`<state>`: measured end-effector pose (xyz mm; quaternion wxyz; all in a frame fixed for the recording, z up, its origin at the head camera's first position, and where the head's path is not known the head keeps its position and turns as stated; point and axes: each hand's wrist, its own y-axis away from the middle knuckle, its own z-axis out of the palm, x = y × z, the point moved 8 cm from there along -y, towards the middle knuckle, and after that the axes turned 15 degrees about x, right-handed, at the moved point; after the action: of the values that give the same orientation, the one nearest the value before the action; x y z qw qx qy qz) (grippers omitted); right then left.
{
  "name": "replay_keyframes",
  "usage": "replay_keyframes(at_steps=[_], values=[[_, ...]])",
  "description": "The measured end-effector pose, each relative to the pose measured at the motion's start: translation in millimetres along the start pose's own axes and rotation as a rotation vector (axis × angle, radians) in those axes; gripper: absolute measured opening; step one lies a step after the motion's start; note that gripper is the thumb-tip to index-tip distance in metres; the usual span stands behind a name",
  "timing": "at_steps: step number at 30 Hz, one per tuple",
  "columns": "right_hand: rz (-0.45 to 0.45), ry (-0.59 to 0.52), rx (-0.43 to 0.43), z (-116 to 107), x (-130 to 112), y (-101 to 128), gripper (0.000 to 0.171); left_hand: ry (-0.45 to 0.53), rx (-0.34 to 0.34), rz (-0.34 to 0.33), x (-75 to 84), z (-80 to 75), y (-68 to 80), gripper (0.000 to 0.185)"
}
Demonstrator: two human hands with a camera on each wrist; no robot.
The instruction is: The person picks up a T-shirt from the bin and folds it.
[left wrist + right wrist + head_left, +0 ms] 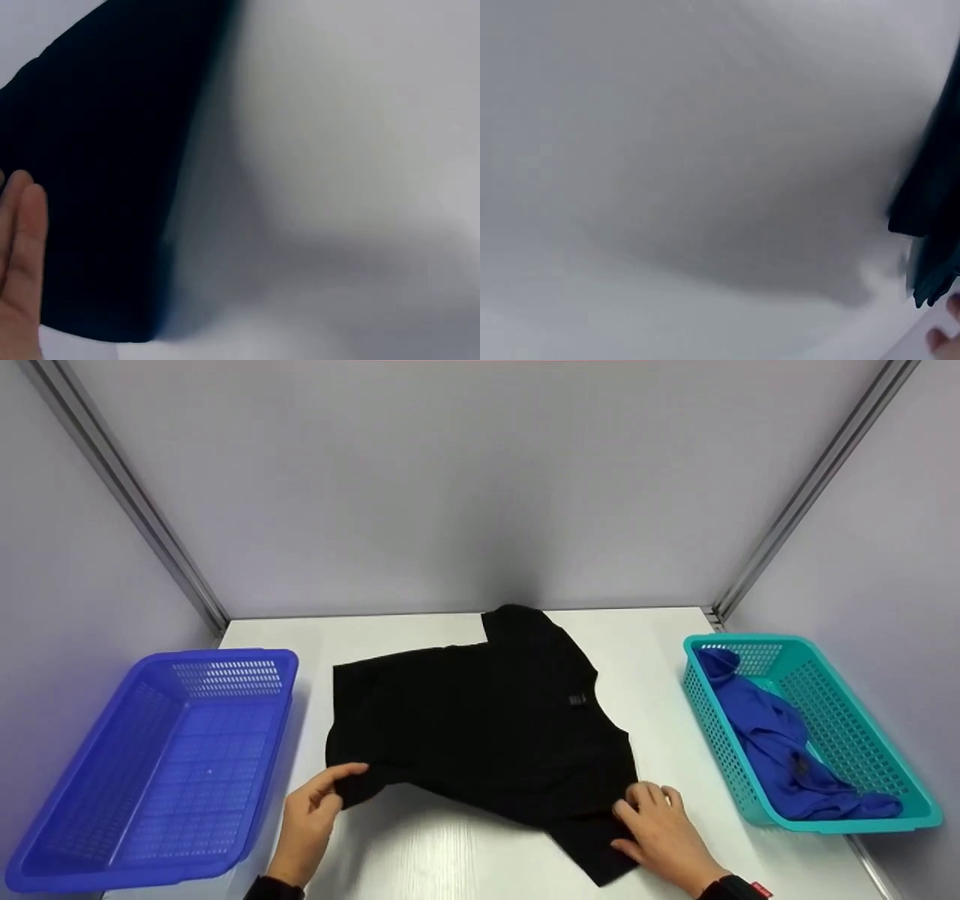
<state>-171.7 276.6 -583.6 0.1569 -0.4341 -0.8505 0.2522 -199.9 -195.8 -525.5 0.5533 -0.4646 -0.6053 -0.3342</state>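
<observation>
Shirt: black T-shirt [480, 720] is spread flat mid-worktop [660, 630], betw. blue basket [97, 780] & teal basket [840, 720].
L hand [311, 817]: near-left corner is pinched by fingers.
R hand [664, 836]: near-right hem is gripped, fingers curled.
Teal basket: blue cloth [780, 750] is held inside.

**Hidden, cropped, blurred**

- Head view: both forearms cut off by the bottom edge. Left hand [311, 817] fingertips sit under the black T-shirt [480, 720] hem, so the grip itself is hidden. Right hand [664, 836] lies on the cloth; can't tell if it pinches or only presses.
- Small tag on the shirt chest: too small to read.
- Blue garment [787, 757] in the teal basket [847, 712] is bunched; its type can't be told.
- Left wrist view: only finger edges show at the left border, blurred; shirt cropped at top and left.
- Right wrist view: heavily blurred; a dark cloth sliver and one fingertip, both cropped at the right edge.
</observation>
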Motion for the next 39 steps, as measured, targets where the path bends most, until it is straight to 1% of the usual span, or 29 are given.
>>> replay_keyframes(at_steps=[2, 4, 5, 8, 10, 11, 13, 15, 19, 20, 23, 26, 28, 29, 31, 33, 34, 35, 36, 38, 39], values=[[-0.04, -0.056, -0.016, -1, -2, 3, 0.045, -0.117, -0.037, 0.03, -3.1, 2.6, 0.6, 0.049], [-0.043, -0.134, -0.082, -1, -2, 7, 0.042, -0.228, -0.056, 0.054, -7.2, 4.6, -0.2, 0.046], [-0.031, -0.174, -0.126, 0, -1, 10, 0.045, -0.279, -0.053, 0.079, -8.1, 5.1, -1.3, 0.041], [0.013, -0.25, -0.249, 2, 5, 18, 0.062, -0.387, -0.002, 0.175, -8.4, 3.9, -5.3, 0.026], [0.025, -0.269, -0.284, 2, 9, 23, 0.066, -0.422, 0.038, 0.231, -7.6, 2.4, -7.6, 0.02], [0.027, -0.273, -0.285, 1, 11, 24, 0.066, -0.431, 0.056, 0.246, -7.5, 1.8, -8.7, 0.018], [0.014, -0.268, -0.255, -1, 14, 24, 0.065, -0.443, 0.077, 0.272, -7.3, 1.3, -10.1, 0.017], [-0.005, -0.256, -0.189, -3, 15, 23, 0.06, -0.45, 0.086, 0.281, -7.4, 1.7, -11.3, 0.015], [-0.033, -0.219, -0.057, -6, 13, 19, 0.047, -0.463, 0.107, 0.257, -8.2, 1.3, -14.2, 0.01], [-0.035, -0.203, -0.029, -5, 13, 18, 0.045, -0.467, 0.106, 0.241, -8.8, 1.5, -14.8, 0.009], [-0.014, -0.154, 0.03, -3, 12, 15, 0.043, -0.477, 0.091, 0.205, -9.7, 1.4, -15.7, 0.009], [0.045, -0.159, 0.092, -2, 14, 13, 0.042, -0.481, 0.067, 0.188, -9.7, 2.9, -15.6, 0.01], [0.171, -0.209, 0.1, -2, 20, 11, 0.04, -0.484, 0.065, 0.197, -8.4, 3.5, -15.8, 0.01], [0.259, -0.251, 0.095, -3, 25, 10, 0.038, -0.484, 0.065, 0.202, -7.8, 3.6, -16.0, 0.01], [0.506, -0.389, 0.05, -2, 39, 7, 0.032, -0.485, 0.068, 0.212, -6.8, 3.1, -16.7, 0.01], [0.812, -0.559, -0.015, -1, 53, 9, 0.025, -0.485, 0.076, 0.219, -5.9, 1.6, -17.5, 0.01], [0.941, -0.65, -0.031, 0, 58, 9, 0.022, -0.483, 0.079, 0.22, -5.7, 0.8, -17.9, 0.01], [1.058, -0.737, -0.039, 0, 62, 10, 0.022, -0.477, 0.078, 0.216, -5.8, 0.2, -18.2, 0.01], [1.153, -0.817, -0.042, -1, 65, 10, 0.022, -0.474, 0.08, 0.212, -6.0, -0.2, -18.4, 0.01], [1.253, -0.967, -0.028, -3, 67, 8, 0.025, -0.464, 0.079, 0.208, -6.4, -0.2, -18.8, 0.01], [1.27, -1.037, -0.021, -4, 67, 6, 0.027, -0.46, 0.077, 0.204, -6.8, -0.1, -19.1, 0.01]])
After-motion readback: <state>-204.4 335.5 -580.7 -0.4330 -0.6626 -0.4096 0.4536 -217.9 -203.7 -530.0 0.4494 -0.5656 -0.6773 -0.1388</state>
